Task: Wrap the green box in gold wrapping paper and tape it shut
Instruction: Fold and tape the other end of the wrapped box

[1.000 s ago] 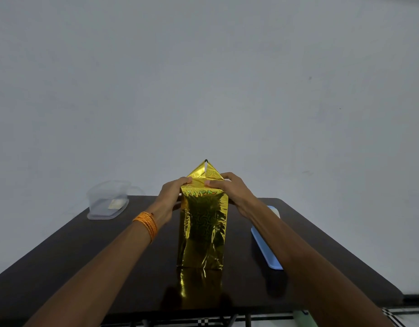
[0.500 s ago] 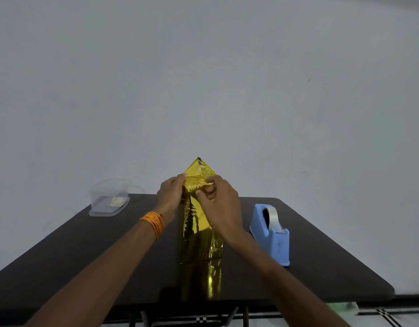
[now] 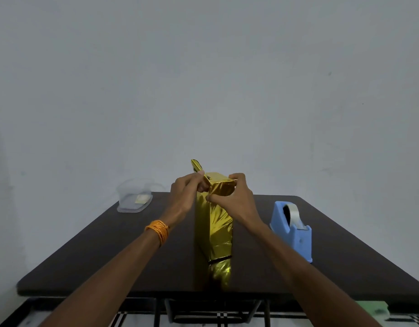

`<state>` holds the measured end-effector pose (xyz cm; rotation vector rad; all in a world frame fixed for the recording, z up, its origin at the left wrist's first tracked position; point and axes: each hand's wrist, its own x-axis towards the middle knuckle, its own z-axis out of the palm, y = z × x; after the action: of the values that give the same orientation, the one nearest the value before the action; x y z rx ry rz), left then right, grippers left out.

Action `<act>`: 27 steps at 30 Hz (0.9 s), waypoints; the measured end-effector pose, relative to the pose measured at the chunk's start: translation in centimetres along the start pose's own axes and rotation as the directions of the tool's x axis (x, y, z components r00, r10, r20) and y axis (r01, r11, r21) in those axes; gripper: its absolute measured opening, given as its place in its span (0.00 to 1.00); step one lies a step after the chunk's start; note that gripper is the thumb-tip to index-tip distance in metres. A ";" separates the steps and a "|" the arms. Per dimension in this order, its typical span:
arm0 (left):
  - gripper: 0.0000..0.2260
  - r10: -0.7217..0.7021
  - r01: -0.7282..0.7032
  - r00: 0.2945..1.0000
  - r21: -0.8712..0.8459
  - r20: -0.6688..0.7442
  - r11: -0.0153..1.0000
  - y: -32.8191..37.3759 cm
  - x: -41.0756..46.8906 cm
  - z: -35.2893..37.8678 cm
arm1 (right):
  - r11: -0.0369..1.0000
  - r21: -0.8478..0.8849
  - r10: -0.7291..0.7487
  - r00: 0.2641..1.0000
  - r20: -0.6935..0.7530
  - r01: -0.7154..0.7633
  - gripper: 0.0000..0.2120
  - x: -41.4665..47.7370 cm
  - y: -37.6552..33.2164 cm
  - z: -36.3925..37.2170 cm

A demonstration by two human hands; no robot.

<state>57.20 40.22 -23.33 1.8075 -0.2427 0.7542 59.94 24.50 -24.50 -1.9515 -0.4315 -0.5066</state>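
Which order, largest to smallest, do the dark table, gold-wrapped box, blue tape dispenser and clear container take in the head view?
1. dark table
2. gold-wrapped box
3. blue tape dispenser
4. clear container
The container stands farther from the camera, so its real size against the dispenser is unsure.

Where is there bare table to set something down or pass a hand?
Widest bare patch: table left of the gold-wrapped box, in front of the clear container. Smaller: behind the tape dispenser, at the far right corner. Crowded: the strip between box and dispenser, crossed by the right forearm; left hand and right hand pinch the box's top.
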 end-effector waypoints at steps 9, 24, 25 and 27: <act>0.20 -0.027 0.024 0.997 -0.030 -0.071 0.999 -3.2 1.3 -2.1 | 0.929 0.348 0.046 0.973 0.225 -0.124 0.36 2.6 1.8 -1.3; 0.03 -0.021 0.033 0.998 -0.208 0.062 0.978 -3.7 3.3 -1.5 | 0.918 0.397 -0.083 0.971 0.224 -0.013 0.10 4.9 2.1 -2.0; 0.03 -0.023 0.038 0.997 -0.231 0.070 0.972 -3.4 3.3 -1.4 | 0.909 0.417 -0.069 0.977 0.200 -0.022 0.09 5.1 1.7 -2.0; 0.06 -0.007 0.026 0.997 -0.241 0.080 0.970 -2.8 3.5 -1.1 | 0.887 0.458 -0.024 0.985 0.173 -0.059 0.09 5.4 1.0 -2.2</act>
<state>60.90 42.97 -23.22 1.6063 -0.3557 0.6144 64.65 22.51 -21.54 -1.5367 -0.5872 -0.1929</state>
